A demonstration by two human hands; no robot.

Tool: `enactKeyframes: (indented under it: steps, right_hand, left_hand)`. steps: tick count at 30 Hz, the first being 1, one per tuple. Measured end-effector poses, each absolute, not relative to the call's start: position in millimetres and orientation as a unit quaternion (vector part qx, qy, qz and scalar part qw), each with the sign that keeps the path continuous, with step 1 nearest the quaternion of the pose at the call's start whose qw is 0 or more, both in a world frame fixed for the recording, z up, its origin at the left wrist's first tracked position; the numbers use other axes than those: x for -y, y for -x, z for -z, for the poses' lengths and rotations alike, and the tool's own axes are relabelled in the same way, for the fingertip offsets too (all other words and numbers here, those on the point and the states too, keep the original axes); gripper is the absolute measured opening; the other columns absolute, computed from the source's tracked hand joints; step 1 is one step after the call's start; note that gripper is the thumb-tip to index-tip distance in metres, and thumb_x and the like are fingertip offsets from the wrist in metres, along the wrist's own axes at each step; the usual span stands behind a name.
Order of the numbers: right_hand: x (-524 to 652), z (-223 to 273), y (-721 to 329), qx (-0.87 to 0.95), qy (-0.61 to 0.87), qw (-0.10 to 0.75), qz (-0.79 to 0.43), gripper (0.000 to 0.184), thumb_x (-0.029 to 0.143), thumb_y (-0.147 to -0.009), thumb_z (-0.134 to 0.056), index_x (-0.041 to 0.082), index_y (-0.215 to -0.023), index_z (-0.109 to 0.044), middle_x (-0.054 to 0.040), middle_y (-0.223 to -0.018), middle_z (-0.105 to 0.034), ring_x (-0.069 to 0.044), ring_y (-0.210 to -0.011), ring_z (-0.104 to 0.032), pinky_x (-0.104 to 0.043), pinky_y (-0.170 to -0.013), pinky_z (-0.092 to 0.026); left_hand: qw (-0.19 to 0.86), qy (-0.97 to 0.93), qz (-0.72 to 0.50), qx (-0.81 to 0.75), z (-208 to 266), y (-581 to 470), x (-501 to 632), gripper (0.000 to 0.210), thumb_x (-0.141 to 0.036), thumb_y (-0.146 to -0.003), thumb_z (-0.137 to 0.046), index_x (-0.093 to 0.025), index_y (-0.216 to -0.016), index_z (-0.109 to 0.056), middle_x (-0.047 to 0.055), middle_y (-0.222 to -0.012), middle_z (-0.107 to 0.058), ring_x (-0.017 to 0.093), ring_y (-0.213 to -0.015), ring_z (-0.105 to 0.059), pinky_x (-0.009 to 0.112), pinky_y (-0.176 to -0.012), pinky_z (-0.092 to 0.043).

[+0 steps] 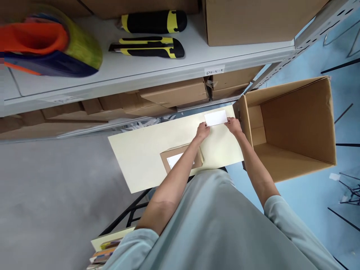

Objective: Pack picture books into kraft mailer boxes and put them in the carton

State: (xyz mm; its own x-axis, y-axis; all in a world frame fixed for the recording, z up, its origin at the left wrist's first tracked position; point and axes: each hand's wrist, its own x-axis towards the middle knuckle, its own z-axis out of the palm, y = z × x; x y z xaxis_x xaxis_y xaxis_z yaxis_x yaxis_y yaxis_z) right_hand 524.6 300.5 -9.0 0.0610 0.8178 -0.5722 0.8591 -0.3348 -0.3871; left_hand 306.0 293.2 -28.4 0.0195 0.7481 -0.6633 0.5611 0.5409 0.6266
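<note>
A blank white paper slip (pixel 216 117) is stretched between both hands, above the far right part of a cream tabletop (pixel 140 150). My left hand (pixel 203 131) pinches its near left corner. At its right end, my right hand (pixel 233 125) grips the slip with fingers closed. Whether the paper touches the tabletop, I cannot tell. Below my left forearm, a small cardboard box (pixel 166 154) with a white label (pixel 173 160) on top rests at the table's near edge, partly hidden by that arm.
A large open carton (pixel 295 116) stands right of the table. Along the far side runs a grey shelf (pixel 194 56) carrying two black-and-yellow utility knives (pixel 149 47), an orange and blue tape dispenser (pixel 50 56) and boxes. More cardboard boxes (pixel 174 93) fill the lower shelf.
</note>
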Motion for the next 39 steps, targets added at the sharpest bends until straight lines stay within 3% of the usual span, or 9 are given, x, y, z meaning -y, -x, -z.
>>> enactKeyframes:
  steps: [6, 9, 12, 16, 22, 32, 35, 39]
  right_hand:
    - [-299, -9, -523, -0.572, -0.722, 0.034, 0.389, 0.021, 0.031, -0.102, -0.074, 0.017, -0.117, -0.078, -0.0132, -0.109, -0.084, -0.028, -0.105, -0.077, -0.031, -0.09, -0.056]
    - [-293, -19, -511, -0.578, -0.732, 0.046, 0.357, 0.03, 0.038, -0.111, -0.064, 0.015, -0.127, -0.074, -0.0184, -0.12, -0.081, -0.031, -0.114, -0.077, -0.034, -0.096, -0.056]
    - [-285, -29, -496, -0.586, -0.752, 0.047, 0.298, 0.034, 0.035, -0.116, -0.05, 0.013, -0.133, -0.07, -0.0234, -0.131, -0.075, -0.032, -0.114, -0.076, -0.036, -0.096, -0.056]
    - [-282, -40, -482, -0.582, -0.77, 0.042, 0.258, 0.036, 0.035, -0.118, -0.044, 0.014, -0.132, -0.07, -0.0231, -0.138, -0.068, -0.032, -0.11, -0.077, -0.038, -0.092, -0.058]
    - [-286, -36, -477, -0.544, -0.798, 0.042, 0.257, 0.033, 0.037, -0.115, -0.054, 0.014, -0.129, -0.073, -0.0227, -0.136, -0.068, -0.032, -0.107, -0.078, -0.038, -0.089, -0.06]
    - [-287, -26, -477, -0.486, -0.832, 0.002, 0.267, 0.028, 0.036, -0.112, -0.061, 0.017, -0.13, -0.071, -0.0205, -0.139, -0.068, -0.031, -0.11, -0.078, -0.04, -0.093, -0.058]
    - [-288, -28, -478, -0.483, -0.832, -0.017, 0.274, 0.021, 0.033, -0.114, -0.057, 0.018, -0.117, -0.072, -0.017, -0.13, -0.072, -0.03, -0.11, -0.076, -0.038, -0.092, -0.056]
    - [-285, -28, -479, -0.516, -0.814, -0.038, 0.265, 0.025, 0.03, -0.115, -0.051, 0.017, -0.105, -0.071, -0.0162, -0.122, -0.074, -0.028, -0.103, -0.075, -0.034, -0.086, -0.054]
  left_hand:
    - [0.523, -0.475, -0.079, -0.703, 25, -306, -292, 0.037, -0.009, -0.086, -0.062, -0.016, -0.119, -0.079, 0.012, -0.119, -0.083, 0.027, -0.113, -0.077, 0.035, -0.103, -0.057]
    - [0.517, -0.478, -0.075, -0.706, 25, -307, -292, 0.039, -0.01, -0.089, -0.062, -0.017, -0.125, -0.075, 0.013, -0.125, -0.081, 0.027, -0.117, -0.076, 0.035, -0.106, -0.056]
    - [0.511, -0.481, -0.067, -0.709, 26, -309, -290, 0.037, -0.013, -0.091, -0.064, -0.017, -0.126, -0.072, 0.015, -0.127, -0.079, 0.03, -0.119, -0.075, 0.039, -0.108, -0.055]
    - [0.497, -0.491, -0.053, -0.714, 28, -313, -286, 0.039, -0.019, -0.09, -0.07, -0.019, -0.13, -0.068, 0.015, -0.13, -0.077, 0.033, -0.124, -0.072, 0.043, -0.113, -0.053]
    - [0.485, -0.506, -0.049, -0.712, 29, -314, -285, 0.037, -0.026, -0.093, -0.072, -0.019, -0.129, -0.065, 0.018, -0.131, -0.076, 0.038, -0.124, -0.073, 0.052, -0.111, -0.055]
    - [0.502, -0.508, -0.046, -0.699, 27, -312, -285, 0.036, -0.024, -0.095, -0.072, -0.017, -0.13, -0.064, 0.018, -0.124, -0.075, 0.037, -0.124, -0.07, 0.047, -0.11, -0.054]
    - [0.505, -0.508, -0.046, -0.696, 26, -312, -286, 0.036, -0.026, -0.094, -0.074, -0.019, -0.129, -0.065, 0.017, -0.124, -0.075, 0.036, -0.125, -0.07, 0.047, -0.11, -0.054]
    - [0.509, -0.507, -0.041, -0.694, 23, -311, -288, 0.036, -0.025, -0.094, -0.075, -0.02, -0.128, -0.064, 0.016, -0.127, -0.076, 0.035, -0.123, -0.071, 0.046, -0.111, -0.053]
